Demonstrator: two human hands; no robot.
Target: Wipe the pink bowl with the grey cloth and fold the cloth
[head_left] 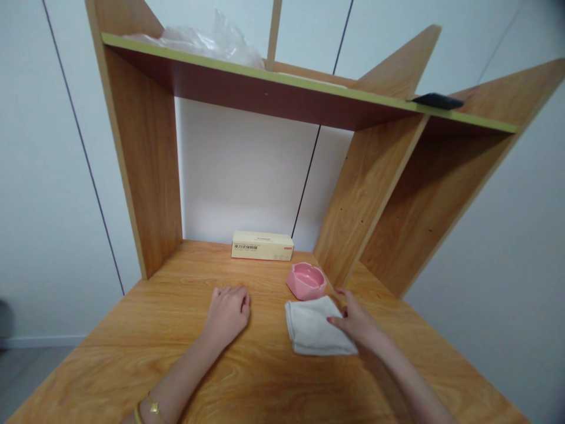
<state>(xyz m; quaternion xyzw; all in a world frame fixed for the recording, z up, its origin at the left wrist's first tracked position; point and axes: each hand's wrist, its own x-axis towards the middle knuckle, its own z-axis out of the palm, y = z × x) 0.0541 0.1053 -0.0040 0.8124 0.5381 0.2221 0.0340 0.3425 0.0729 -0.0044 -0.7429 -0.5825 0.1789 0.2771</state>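
Note:
A folded pale grey cloth is at the right of the desk's middle, in front of a pink faceted ashtray. My right hand grips the cloth by its right side, with the thumb on top and the other fingers at the far edge, partly hidden. The cloth's far edge overlaps the lower part of the ashtray in this view. On the bare wood to the left, my left hand rests with its fingers curled in, and nothing shows in it.
A long cream cling film box stands at the back of the wooden desk. Upright wooden panels flank it. Overhead, a shelf carries clear plastic wrapping and a dark flat object at its right.

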